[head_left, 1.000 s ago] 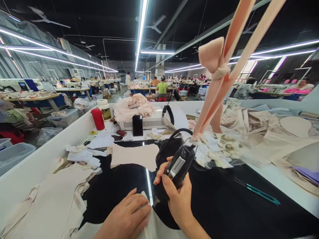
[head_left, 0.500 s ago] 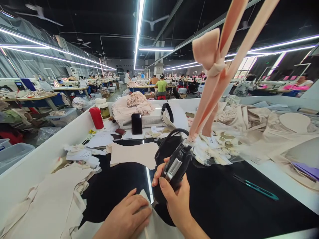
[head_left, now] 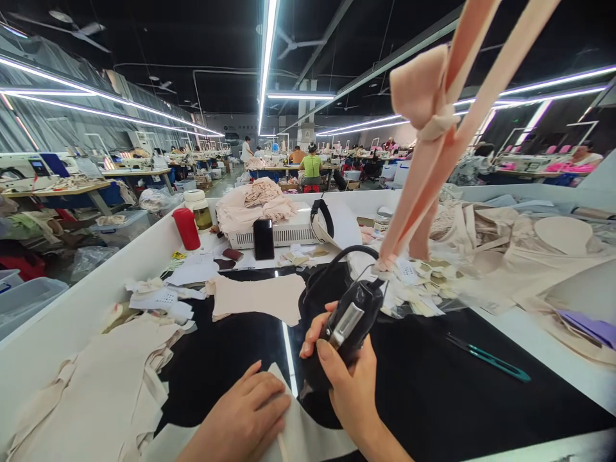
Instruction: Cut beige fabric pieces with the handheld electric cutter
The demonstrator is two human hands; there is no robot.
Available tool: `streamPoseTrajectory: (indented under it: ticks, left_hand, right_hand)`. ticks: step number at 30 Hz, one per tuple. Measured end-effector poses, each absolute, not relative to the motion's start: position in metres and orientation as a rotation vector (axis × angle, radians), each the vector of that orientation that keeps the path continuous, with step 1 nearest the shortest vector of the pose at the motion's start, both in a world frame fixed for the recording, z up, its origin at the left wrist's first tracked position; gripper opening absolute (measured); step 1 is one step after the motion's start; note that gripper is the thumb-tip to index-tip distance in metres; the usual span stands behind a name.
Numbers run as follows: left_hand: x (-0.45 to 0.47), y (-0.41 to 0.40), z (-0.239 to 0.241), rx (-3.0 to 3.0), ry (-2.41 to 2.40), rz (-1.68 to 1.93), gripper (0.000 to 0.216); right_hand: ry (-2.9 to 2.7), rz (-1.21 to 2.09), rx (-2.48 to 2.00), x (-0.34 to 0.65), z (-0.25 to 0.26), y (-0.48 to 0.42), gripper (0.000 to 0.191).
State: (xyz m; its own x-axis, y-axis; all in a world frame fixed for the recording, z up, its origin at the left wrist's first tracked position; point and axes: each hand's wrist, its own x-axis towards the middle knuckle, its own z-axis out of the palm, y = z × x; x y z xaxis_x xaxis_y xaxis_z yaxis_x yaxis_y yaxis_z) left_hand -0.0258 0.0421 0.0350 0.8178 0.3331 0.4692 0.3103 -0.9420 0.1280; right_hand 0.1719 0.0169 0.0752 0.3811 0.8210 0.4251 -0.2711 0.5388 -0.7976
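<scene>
My right hand (head_left: 353, 385) is wrapped around a black electric fabric cutter (head_left: 347, 317) with a silver plate on its body. The cutter hangs tilted from pink fabric straps (head_left: 418, 167) knotted above it, and a black cord (head_left: 332, 262) loops behind. Its lower end is dark and hard to make out against the black mat. My left hand (head_left: 255, 407) lies flat on a pale fabric piece (head_left: 308, 430) at the front edge, just left of the cutter. Beyond both hands lies a small stack of cut beige fabric pieces (head_left: 260, 298).
A large stack of beige panels (head_left: 91, 385) covers the left side. Teal thread snips (head_left: 491, 359) lie on the black mat (head_left: 433, 398) at right. Scraps and bagged fabric (head_left: 481, 244) crowd the back right. A phone (head_left: 264, 239) leans against a white vented box (head_left: 298, 224), near a red cup (head_left: 185, 229).
My right hand has moved slightly to the right with the cutter, and the straps have swung right too. My left hand still rests on the pale fabric.
</scene>
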Motion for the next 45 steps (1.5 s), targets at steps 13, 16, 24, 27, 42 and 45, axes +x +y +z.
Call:
streamPoseTrajectory:
  ticks: [13, 16, 24, 27, 42, 45]
  left_hand:
    - [-0.006, 0.028, 0.025, 3.125, 0.492, 0.813, 0.035]
    - [-0.006, 0.027, 0.029, 3.15, 0.491, 0.845, 0.042]
    - [-0.003, 0.026, 0.034, 3.137, 0.449, 0.856, 0.031]
    - [-0.006, 0.026, 0.032, 3.101, 0.462, 0.83, 0.03]
    - [0.009, 0.01, 0.026, 2.894, 0.55, 0.881, 0.03]
    - [0.017, 0.006, 0.016, 2.916, 0.589, 0.886, 0.03]
  right_hand:
    - [-0.897, 0.806, -0.672, 0.169, 0.07, 0.013, 0.035]
    - [-0.888, 0.802, -0.657, 0.167, 0.069, 0.013, 0.033]
    - [-0.925, 0.749, -0.679, 0.166, 0.06, 0.014, 0.034]
    - [-0.911, 0.755, -0.689, 0.164, 0.06, 0.015, 0.032]
    - [-0.767, 0.778, -0.791, 0.196, 0.085, -0.028, 0.045]
    - [-0.755, 0.762, -0.812, 0.199, 0.083, -0.037, 0.045]
